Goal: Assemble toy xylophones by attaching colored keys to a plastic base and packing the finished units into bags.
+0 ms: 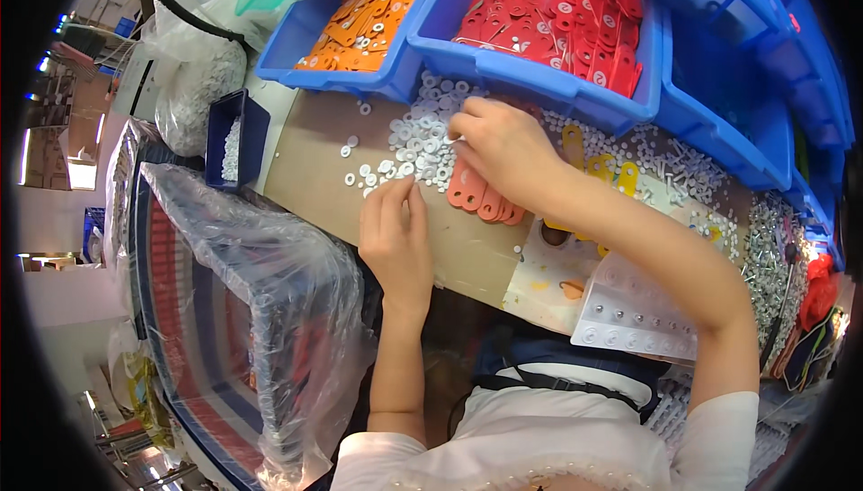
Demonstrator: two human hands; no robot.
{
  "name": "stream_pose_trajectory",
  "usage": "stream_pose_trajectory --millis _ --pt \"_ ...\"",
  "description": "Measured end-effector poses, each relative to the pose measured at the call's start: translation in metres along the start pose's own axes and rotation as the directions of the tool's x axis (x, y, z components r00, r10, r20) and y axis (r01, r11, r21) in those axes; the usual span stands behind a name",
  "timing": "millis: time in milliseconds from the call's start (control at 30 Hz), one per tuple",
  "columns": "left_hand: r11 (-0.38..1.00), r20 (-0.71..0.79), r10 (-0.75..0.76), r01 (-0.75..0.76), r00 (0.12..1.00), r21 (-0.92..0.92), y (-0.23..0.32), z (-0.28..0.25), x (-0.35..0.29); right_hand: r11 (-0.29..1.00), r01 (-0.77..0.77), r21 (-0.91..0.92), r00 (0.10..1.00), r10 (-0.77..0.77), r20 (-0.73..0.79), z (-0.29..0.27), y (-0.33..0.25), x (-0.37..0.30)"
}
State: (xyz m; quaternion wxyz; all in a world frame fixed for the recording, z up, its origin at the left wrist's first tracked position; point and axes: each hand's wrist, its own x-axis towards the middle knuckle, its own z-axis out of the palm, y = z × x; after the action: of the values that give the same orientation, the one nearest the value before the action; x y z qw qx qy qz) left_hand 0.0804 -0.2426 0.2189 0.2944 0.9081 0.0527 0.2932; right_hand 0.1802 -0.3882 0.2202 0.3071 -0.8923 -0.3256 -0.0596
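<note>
Your left hand [394,232] has its fingertips drawn close beside the white rings [422,139], which spread from its 12 to 1 o'clock; whether they pinch one, I cannot tell. Your right hand [510,142] bends over the coral tags [469,193] at its 7 o'clock, its grip hidden. Red tags [548,19] fill a blue bin [539,79] at its 1 o'clock.

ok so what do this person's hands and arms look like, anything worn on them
The left hand and right hand are ungloved, with no watch or bracelet visible. Both forearms are bare; the upper arms enter short white T-shirt sleeves. No cables or markings show on them.
</note>
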Motion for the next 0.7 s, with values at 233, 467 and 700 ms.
stream_pose_trajectory --millis 233,467,700 --pt "0.985 0.292 -0.107 0.141 0.950 -0.098 -0.001 -0.014 -0.005 0.997 0.013 -0.082 0.999 -0.010 0.033 0.014 0.006 0.006" --pt "0.954 0.222 0.276 -0.295 0.935 0.055 -0.019 -0.005 -0.014 0.943 -0.245 0.226 0.935 0.292 -0.202 -0.080 -0.014 -0.094" --pt "0.909 0.467 0.230 -0.018 0.854 -0.417 0.066 -0.012 -0.026 0.705 -0.642 0.300 0.710 0.695 -0.112 -0.144 -0.021 -0.230"
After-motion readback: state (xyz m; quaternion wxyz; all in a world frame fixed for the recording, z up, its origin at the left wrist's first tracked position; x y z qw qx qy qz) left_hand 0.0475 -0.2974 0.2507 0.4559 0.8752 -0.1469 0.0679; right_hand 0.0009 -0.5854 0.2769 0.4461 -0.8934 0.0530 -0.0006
